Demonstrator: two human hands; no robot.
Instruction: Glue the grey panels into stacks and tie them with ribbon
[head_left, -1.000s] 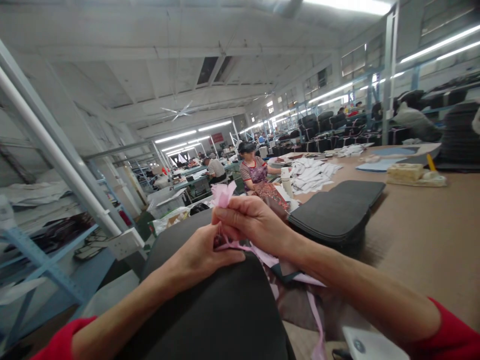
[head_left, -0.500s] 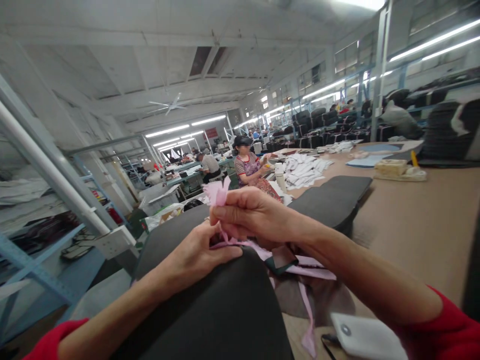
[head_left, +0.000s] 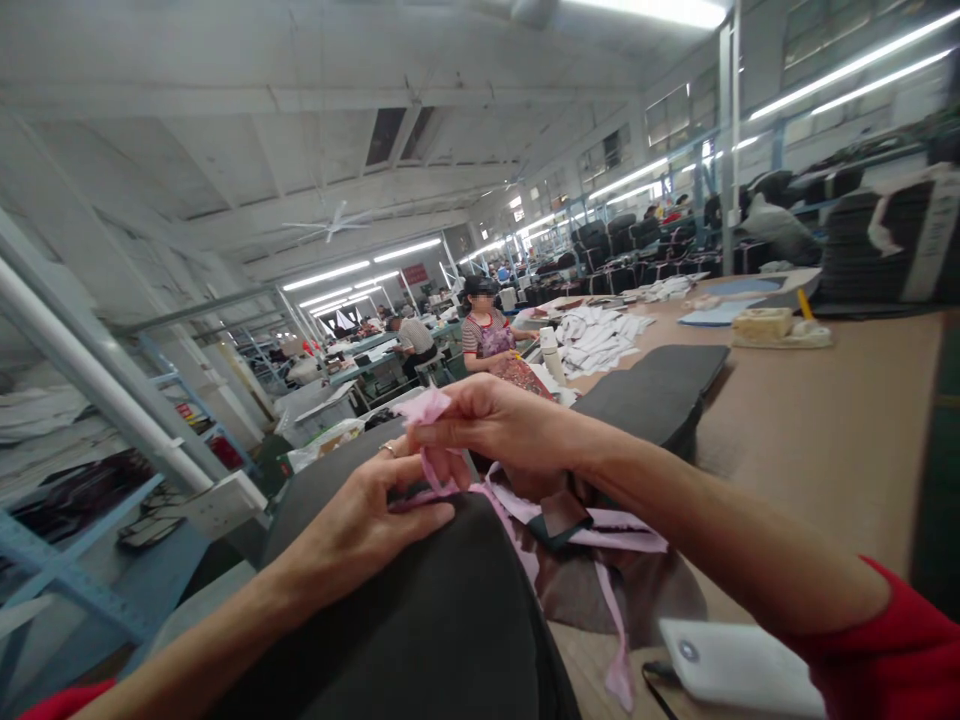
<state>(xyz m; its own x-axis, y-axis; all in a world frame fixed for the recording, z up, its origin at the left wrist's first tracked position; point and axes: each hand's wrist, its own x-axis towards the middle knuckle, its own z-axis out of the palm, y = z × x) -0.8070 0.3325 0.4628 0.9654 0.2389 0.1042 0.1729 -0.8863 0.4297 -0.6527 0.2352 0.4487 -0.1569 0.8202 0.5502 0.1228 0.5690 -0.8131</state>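
Note:
My right hand (head_left: 487,425) pinches a pink fabric strip (head_left: 424,405), whose frayed end sticks up past the fingertips. Just left of it, my left hand (head_left: 375,510) rests on the edge of a stack of dark grey padded pieces (head_left: 420,610), thumb on top and fingers behind, partly hidden. The pink strip runs down between both hands to the stack's edge. More pink strips (head_left: 622,535) lie to the right, beside a small brown and dark green piece (head_left: 564,515).
A white device (head_left: 742,665) with a cable lies at the lower right of the brown table (head_left: 810,430). Farther back are dark panels (head_left: 649,390), white pieces (head_left: 600,335), a yellowish block (head_left: 761,325) and a seated person (head_left: 487,335). Blue shelving (head_left: 67,570) stands left.
My right hand has drawn the pink strip slightly down and left, and its loose end stands lower. My left hand has shifted left along the stack. The camera view has moved a little.

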